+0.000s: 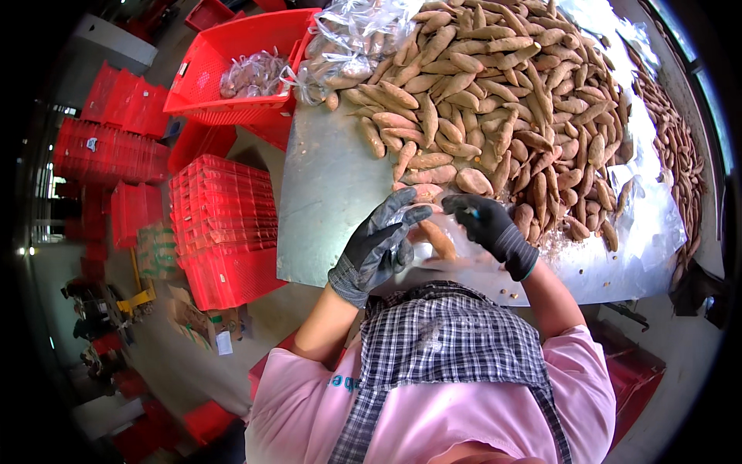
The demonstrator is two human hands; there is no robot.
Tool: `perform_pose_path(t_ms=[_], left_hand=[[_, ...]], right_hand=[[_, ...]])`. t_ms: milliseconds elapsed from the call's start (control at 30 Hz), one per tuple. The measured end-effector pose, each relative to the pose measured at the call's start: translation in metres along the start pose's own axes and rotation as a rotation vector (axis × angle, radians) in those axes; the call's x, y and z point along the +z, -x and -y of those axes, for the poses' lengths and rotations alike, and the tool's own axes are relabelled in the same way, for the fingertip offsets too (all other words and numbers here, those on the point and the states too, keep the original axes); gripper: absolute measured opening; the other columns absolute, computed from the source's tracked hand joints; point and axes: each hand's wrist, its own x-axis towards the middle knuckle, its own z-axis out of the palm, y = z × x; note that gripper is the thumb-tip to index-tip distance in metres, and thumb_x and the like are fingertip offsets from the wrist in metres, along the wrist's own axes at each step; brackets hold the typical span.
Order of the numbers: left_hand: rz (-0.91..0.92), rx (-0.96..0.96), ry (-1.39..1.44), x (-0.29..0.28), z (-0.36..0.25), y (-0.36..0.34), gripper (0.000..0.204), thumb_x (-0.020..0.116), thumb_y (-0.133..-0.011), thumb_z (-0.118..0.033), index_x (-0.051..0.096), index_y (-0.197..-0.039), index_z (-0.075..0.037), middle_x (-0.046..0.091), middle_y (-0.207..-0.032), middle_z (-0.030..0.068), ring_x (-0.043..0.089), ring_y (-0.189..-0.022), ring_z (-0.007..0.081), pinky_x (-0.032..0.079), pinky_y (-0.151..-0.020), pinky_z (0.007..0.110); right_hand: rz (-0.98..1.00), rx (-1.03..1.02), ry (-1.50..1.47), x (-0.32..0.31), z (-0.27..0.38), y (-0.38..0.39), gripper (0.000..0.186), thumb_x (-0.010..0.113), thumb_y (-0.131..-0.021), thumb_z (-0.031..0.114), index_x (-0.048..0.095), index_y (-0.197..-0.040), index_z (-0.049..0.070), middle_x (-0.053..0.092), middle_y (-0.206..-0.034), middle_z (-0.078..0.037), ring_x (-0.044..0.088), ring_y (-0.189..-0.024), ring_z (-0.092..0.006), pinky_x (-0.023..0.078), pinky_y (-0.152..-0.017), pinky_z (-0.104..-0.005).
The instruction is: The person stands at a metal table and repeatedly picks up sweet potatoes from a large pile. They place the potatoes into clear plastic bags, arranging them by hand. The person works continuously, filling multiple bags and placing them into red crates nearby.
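My left hand, in a grey-and-black glove, grips a clear plastic bag in front of my apron. An orange-brown sweet potato shows inside the bag. My right hand, also gloved, has its fingers closed at the bag's upper right. Just beyond both hands lies a large heap of sweet potatoes on a metal table.
Filled clear bags lie at the table's back left. A red crate holding bags stands beside them. Stacked red crates stand left of the table. More sweet potatoes line the far right.
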Motion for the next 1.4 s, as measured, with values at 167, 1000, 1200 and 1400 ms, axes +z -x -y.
perform_pose_path(t_ms=[167, 1000, 1200, 1400], left_hand=[[0.008, -0.129, 0.120, -0.013, -0.001, 0.011, 0.061, 0.057, -0.083, -0.020, 0.032, -0.136, -0.001, 0.052, -0.120, 0.0137, 0.056, -0.073, 0.0082, 0.045, -0.061, 0.017], [0.015, -0.151, -0.001, -0.027, -0.016, -0.028, 0.069, 0.057, -0.081, -0.025, 0.027, -0.136, 0.004, 0.043, -0.130, 0.0176, 0.045, -0.119, 0.0285, 0.043, -0.094, 0.037], [0.064, -0.269, 0.169, -0.023, -0.017, -0.013, 0.070, 0.063, -0.079, -0.021, 0.029, -0.136, 0.002, 0.047, -0.125, 0.0193, 0.055, -0.105, 0.0231, 0.050, -0.074, 0.027], [0.002, -0.206, 0.137, -0.011, -0.015, 0.007, 0.069, 0.062, -0.080, -0.021, 0.029, -0.136, 0.003, 0.047, -0.126, 0.0197, 0.049, -0.115, 0.0254, 0.051, -0.077, 0.027]], right_hand=[[-0.059, 0.116, -0.333, -0.017, -0.031, -0.039, 0.023, 0.050, -0.090, 0.014, 0.057, -0.109, 0.006, 0.063, -0.086, 0.001, 0.050, -0.055, -0.0050, 0.040, -0.048, -0.0186], [0.142, -0.288, 0.563, 0.012, -0.074, -0.262, 0.049, 0.068, -0.072, 0.020, 0.051, -0.117, 0.013, 0.053, -0.113, -0.019, 0.056, -0.099, -0.0355, 0.047, -0.082, -0.0418], [0.025, -0.120, 0.819, 0.011, -0.034, -0.220, 0.054, 0.072, -0.069, 0.024, 0.051, -0.118, 0.014, 0.052, -0.115, -0.019, 0.052, -0.107, -0.0356, 0.045, -0.088, -0.0416], [0.117, -0.102, 0.780, 0.023, -0.032, -0.215, 0.061, 0.075, -0.065, 0.023, 0.050, -0.120, 0.014, 0.055, -0.112, -0.016, 0.054, -0.105, -0.0335, 0.045, -0.088, -0.0415]])
